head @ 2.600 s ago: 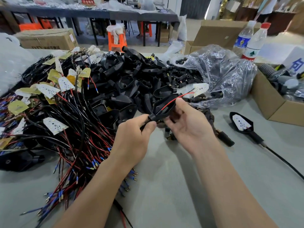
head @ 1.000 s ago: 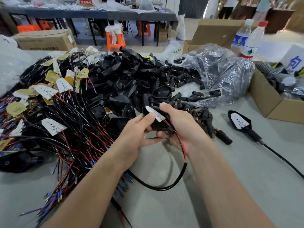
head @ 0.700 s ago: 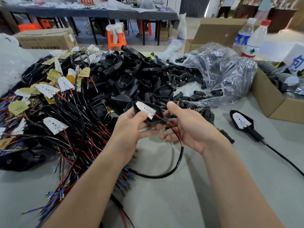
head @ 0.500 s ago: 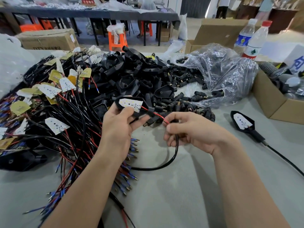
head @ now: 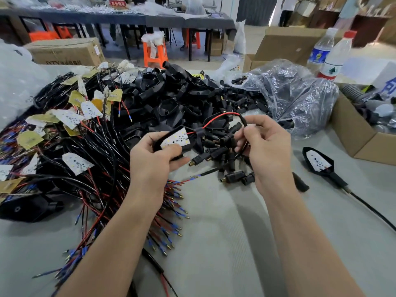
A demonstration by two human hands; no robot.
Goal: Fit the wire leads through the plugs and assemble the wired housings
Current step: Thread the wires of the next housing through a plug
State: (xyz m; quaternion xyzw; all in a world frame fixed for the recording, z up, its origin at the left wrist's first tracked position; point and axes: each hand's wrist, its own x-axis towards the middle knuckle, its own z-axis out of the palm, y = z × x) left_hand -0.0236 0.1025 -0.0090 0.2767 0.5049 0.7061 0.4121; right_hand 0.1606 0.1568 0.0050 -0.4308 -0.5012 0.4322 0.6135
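Grips the black housing (head: 188, 146) in the left hand (head: 154, 163), with fingers curled round it and the thumb by the white light board (head: 175, 140). Points its thin end to the right, toward the right hand (head: 267, 151). Pinches the red and black wire lead (head: 222, 114) with the right thumb and first fingers, just right of the housing and a bit higher. Bends the lead up in a small arch between the two hands. Holds all of this in the air, over the small black plugs (head: 222, 150) piled on the grey table (head: 225, 243). Cannot follow the loose end of the lead below the right hand. Likely next: pull the lead to the right, along the long way of the housing, then reach down for a plug with the right hand, the nearer one.
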